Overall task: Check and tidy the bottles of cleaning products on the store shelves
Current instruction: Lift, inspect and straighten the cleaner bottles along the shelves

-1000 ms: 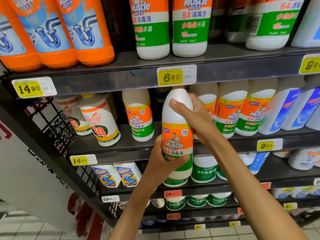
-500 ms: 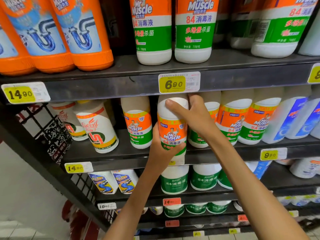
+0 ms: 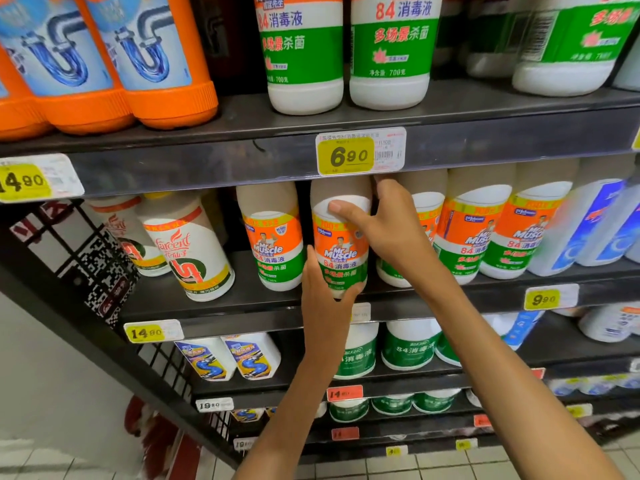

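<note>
A white Mr Muscle bottle (image 3: 341,244) with an orange and green label stands upright at the front of the second shelf (image 3: 242,306), label facing me. My left hand (image 3: 323,296) grips its lower part from the front left. My right hand (image 3: 384,226) holds its upper part, thumb across the white shoulder and fingers behind. Matching Mr Muscle bottles stand on both sides, one at the left (image 3: 272,237) and several at the right (image 3: 474,226).
Two Farcent bottles (image 3: 188,251) lean at the shelf's left. Orange drain-cleaner bottles (image 3: 145,60) and taller green-labelled bottles (image 3: 388,50) fill the top shelf. Blue-labelled bottles (image 3: 585,226) stand far right. Lower shelves hold green 84 bottles (image 3: 408,348). Yellow price tags (image 3: 349,154) line the shelf edges.
Both hands have carried the bottle from out in front of the shelves up and back into its row on the second shelf. The view has moved closer.
</note>
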The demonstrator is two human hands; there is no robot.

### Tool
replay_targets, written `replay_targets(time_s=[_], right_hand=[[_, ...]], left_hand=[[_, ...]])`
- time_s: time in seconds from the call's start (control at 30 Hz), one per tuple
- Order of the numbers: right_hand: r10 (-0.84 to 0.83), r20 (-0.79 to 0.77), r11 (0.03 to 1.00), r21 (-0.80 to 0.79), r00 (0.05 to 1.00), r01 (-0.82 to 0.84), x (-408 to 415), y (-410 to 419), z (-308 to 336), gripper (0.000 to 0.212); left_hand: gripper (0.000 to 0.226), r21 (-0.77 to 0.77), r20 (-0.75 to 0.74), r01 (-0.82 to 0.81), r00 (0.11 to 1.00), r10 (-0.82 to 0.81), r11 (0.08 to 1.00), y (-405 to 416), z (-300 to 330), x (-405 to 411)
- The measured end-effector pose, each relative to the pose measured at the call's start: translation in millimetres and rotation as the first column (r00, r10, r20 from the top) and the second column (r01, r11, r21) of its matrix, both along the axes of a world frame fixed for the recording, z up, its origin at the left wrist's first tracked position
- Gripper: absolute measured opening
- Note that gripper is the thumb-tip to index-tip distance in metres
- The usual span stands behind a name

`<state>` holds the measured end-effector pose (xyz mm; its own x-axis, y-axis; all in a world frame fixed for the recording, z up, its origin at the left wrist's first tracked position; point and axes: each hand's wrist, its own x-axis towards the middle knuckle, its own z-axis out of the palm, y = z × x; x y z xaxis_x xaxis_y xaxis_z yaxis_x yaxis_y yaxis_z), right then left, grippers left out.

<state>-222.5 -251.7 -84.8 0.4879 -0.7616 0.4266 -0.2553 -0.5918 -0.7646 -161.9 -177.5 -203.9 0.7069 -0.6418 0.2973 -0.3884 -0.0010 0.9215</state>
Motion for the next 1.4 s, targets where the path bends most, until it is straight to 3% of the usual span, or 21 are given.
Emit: replay_targets(time_s=[0.33,0.4,0.5,0.6,0.7,0.77,0.87,1.03,1.1,1.17,1.4], right_hand=[[-0.087,-0.091,0.996,-0.044,0.992,0.083,12.2,1.6,-2.6,0.046],[-0.106,-0.079,0.993,-0.062,0.991,0.101,8.5,5.8,-5.1,0.043],[-0.124,0.078,0.974,-0.183,0.989,0.136,1.5,25.4,-11.4,0.040],[-0.101,0.159,0.927,-0.342,0.982,0.151,8.9,51.4,-20.2,0.057],[0.000,0.133,0.943,-0.330,0.991,0.045,25.8,65.8,-23.7,0.054],[0.066,0.069,0.961,-0.274,0.995,-0.045,37.2,68.3,-23.0,0.055],[0.098,0.038,0.984,-0.151,0.994,-0.091,51.2,67.2,-22.1,0.047],[0.093,0.164,0.994,0.039,0.982,-0.101,59.4,70.2,-20.8,0.054],[0.176,0.215,0.938,0.259,0.960,-0.230,57.3,70.3,-18.0,0.050],[0.263,0.277,0.806,0.463,0.924,-0.368,55.1,69.8,-21.0,0.051],[0.251,0.295,0.675,0.630,0.922,-0.385,46.4,88.8,-48.1,0.055]], left_hand=[[0.088,0.092,0.079,0.003,0.997,-0.010,0.996,-6.1,2.5,5.0],[0.077,0.068,0.111,-0.073,0.992,0.066,0.995,9.7,-3.4,-0.7],[0.065,-0.129,0.127,-0.281,0.946,0.297,0.951,36.0,0.2,10.5],[0.089,-0.097,0.075,-0.338,0.935,0.346,0.936,36.2,13.4,52.0],[0.104,0.042,-0.009,-0.171,0.985,0.172,0.984,25.1,19.6,79.0],[0.101,0.031,-0.088,-0.052,0.995,0.055,0.998,19.3,14.9,86.9],[0.080,0.006,-0.137,-0.106,0.985,0.106,0.994,21.6,8.2,87.1],[0.066,-0.038,-0.174,-0.135,0.977,0.127,0.990,57.0,6.4,63.9],[0.069,-0.073,-0.163,-0.130,0.980,0.116,0.989,77.1,2.1,50.5],[0.066,-0.057,-0.196,-0.115,0.975,0.102,0.992,95.8,-2.2,36.9],[0.052,-0.009,-0.386,0.068,0.920,-0.066,0.998,131.0,-3.5,23.2]])
